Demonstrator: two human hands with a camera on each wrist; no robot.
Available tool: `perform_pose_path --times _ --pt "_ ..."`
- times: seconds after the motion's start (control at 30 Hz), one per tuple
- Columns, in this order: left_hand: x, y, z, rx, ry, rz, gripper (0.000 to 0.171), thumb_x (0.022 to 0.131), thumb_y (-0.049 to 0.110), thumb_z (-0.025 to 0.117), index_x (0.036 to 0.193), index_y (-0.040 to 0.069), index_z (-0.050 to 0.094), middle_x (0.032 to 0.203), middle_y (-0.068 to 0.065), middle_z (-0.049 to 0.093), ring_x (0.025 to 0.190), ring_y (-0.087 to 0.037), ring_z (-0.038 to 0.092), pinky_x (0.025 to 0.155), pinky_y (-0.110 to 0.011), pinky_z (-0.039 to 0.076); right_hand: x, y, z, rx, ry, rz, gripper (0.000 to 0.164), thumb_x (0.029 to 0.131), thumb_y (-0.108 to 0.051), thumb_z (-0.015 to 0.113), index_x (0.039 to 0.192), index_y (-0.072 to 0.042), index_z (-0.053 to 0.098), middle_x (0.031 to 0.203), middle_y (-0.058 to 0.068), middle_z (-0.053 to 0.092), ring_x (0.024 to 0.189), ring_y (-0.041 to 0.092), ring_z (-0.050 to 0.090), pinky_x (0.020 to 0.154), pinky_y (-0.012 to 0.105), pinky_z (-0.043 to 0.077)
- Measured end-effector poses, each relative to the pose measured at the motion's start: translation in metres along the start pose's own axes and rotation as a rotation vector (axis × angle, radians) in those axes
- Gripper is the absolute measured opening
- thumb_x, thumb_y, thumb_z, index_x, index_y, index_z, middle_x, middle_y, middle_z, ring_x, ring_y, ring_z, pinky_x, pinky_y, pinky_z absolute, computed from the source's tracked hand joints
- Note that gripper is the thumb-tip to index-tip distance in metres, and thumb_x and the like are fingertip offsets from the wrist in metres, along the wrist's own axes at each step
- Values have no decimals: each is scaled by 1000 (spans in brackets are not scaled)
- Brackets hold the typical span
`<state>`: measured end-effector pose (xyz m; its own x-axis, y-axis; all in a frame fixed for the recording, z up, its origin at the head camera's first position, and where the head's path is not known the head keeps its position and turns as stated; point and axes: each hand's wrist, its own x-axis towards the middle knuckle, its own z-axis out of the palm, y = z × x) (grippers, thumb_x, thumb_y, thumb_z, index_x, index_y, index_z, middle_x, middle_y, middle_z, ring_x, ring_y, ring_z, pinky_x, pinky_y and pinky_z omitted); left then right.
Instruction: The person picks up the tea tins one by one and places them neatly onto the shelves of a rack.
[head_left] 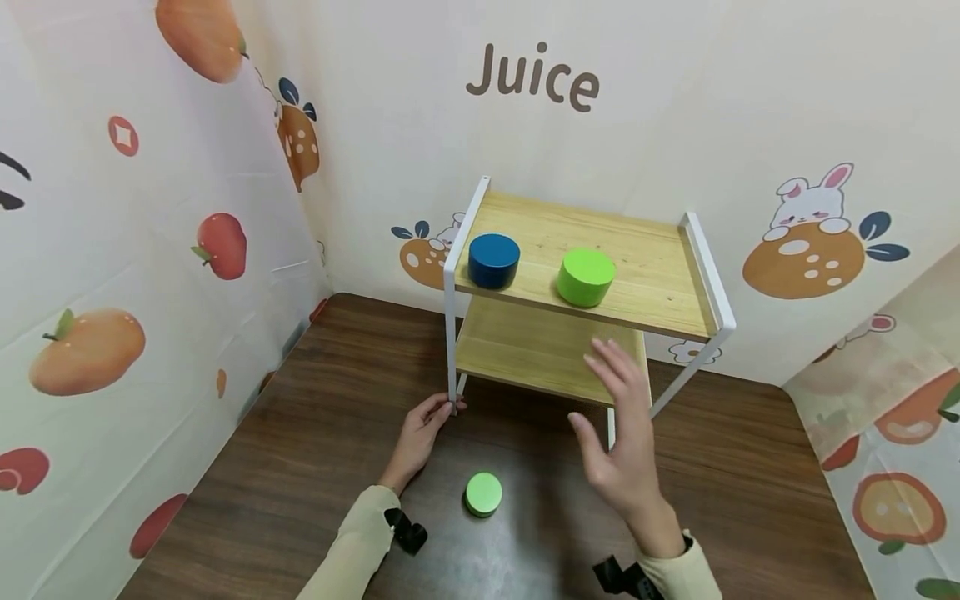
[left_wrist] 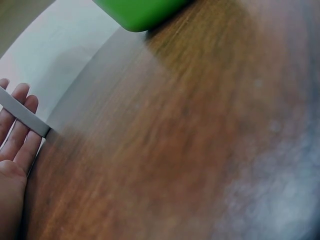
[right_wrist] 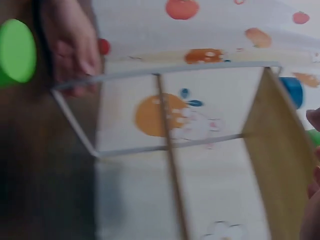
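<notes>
A two-tier shelf rack (head_left: pixel 600 317) with wooden boards and a white frame stands by the back wall. My left hand (head_left: pixel 420 437) is at the bottom of its front left leg, fingers (left_wrist: pixel 22 120) behind the bar and thumb on the near side. In front of the lower board, my right hand (head_left: pixel 626 442) is raised with fingers spread, holding nothing. A blue cylinder (head_left: pixel 493 262) sits at the upper board's front left, with a green cylinder (head_left: pixel 585 277) to its right. Another green cylinder (head_left: pixel 483 495) lies on the dark wooden surface between my forearms.
The dark wood-grain surface (head_left: pixel 300 467) spreads around the rack. Fruit-print cloth walls stand at the left (head_left: pixel 150 275), back and right, with the word Juice (head_left: pixel 532 79) above the rack. Both wrists wear black straps.
</notes>
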<state>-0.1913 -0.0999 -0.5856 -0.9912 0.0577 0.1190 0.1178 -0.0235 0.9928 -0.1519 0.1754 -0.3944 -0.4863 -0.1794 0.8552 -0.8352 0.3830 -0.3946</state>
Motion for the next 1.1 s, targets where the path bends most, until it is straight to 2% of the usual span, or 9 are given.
perform_pose_path --times 0.17,0.27,0.4,0.57,0.7,0.83,1.0,1.1 --pt "-1 0 -1 4 -9 -1 35 112 24 53 134 -1 65 128 -24 72 127 -23 66 108 -40 51 -43 8 16 89 -78 143 56 103 -25 68 146 8 54 155 29 50 155 34 37 130 36 23" --pt "0 0 0 -1 -3 7 35 112 22 53 134 -2 66 128 -24 72 126 -21 66 107 -40 52 -65 10 26 144 -106 193 58 99 -16 72 148 7 52 155 29 50 153 34 38 129 30 24" --pt "1 -1 1 1 0 1 34 112 22 53 133 -1 67 127 -23 72 125 -16 67 107 -36 52 -93 15 41 202 -141 234 66 91 -4 77 150 7 50 154 30 49 153 28 40 127 25 25" --pt "1 -1 1 -2 -5 2 34 112 23 53 133 0 67 128 -24 72 127 -22 66 107 -37 51 -125 17 58 252 -215 322 76 86 5 78 154 5 45 157 29 47 154 19 41 125 19 26" --pt "1 -1 0 -5 -7 10 34 112 23 53 134 0 66 128 -25 72 126 -22 66 106 -37 51 -142 17 66 286 -277 389 84 85 6 79 158 0 40 160 24 46 153 15 41 122 16 27" --pt "0 -1 0 -4 -5 7 34 112 23 53 133 0 67 127 -23 72 124 -15 66 105 -34 52 -152 15 73 321 -320 420 89 84 4 81 161 -2 37 163 17 45 152 15 43 122 18 32" --pt "0 -1 1 -7 -6 7 34 112 23 53 133 0 66 128 -22 72 122 -13 67 105 -34 52 -161 14 79 383 -354 440 89 86 2 82 161 -1 35 164 17 43 151 25 45 122 24 37" --pt "0 0 1 -2 -1 -8 34 112 25 53 133 2 67 128 -20 73 122 -13 67 105 -34 52 -166 12 81 408 -376 476 88 88 1 81 162 -3 34 163 23 41 150 29 45 121 26 39"
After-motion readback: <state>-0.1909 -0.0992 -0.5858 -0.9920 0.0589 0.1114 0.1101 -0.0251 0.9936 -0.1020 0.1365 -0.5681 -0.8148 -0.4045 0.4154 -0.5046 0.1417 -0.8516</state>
